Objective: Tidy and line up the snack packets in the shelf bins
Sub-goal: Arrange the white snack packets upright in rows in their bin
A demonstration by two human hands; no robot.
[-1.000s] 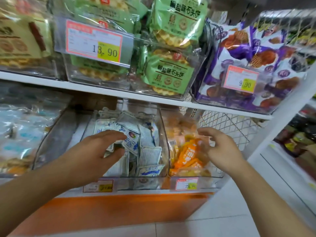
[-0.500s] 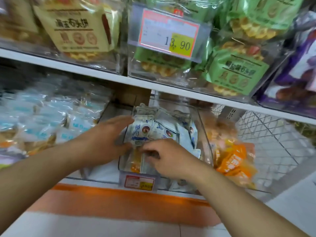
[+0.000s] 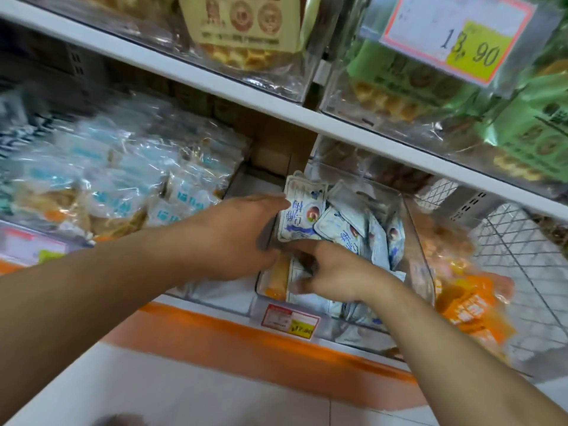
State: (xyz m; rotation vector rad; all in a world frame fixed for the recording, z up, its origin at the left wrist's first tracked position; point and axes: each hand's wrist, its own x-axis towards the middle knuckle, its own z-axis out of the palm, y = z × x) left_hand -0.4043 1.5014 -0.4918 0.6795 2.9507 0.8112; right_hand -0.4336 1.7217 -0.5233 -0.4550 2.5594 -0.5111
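Note:
A clear plastic bin [image 3: 415,235] on the lower shelf holds several small white-and-blue snack packets [image 3: 347,229]. My left hand [image 3: 236,232] reaches in from the left and grips an upright stack of these packets [image 3: 302,213] at the bin's left side. My right hand [image 3: 335,272] is inside the bin's front part, fingers curled down onto packets lying flat there. Whether it holds one is hidden. An orange packet [image 3: 276,279] lies at the bin's front left corner.
Left of the bin lies a heap of clear-wrapped pale blue packets [image 3: 123,186]. Orange packets [image 3: 470,302] fill the bin to the right, beside a wire basket [image 3: 522,256]. The upper shelf [image 3: 276,109] carries bins of biscuit bags with a 13.90 price tag [image 3: 461,35]. A red-yellow price tag [image 3: 289,321] hangs below.
My right hand left the orange packets and came into the white-packet bin. My left hand closed on the upright stack. The view swung left and closer.

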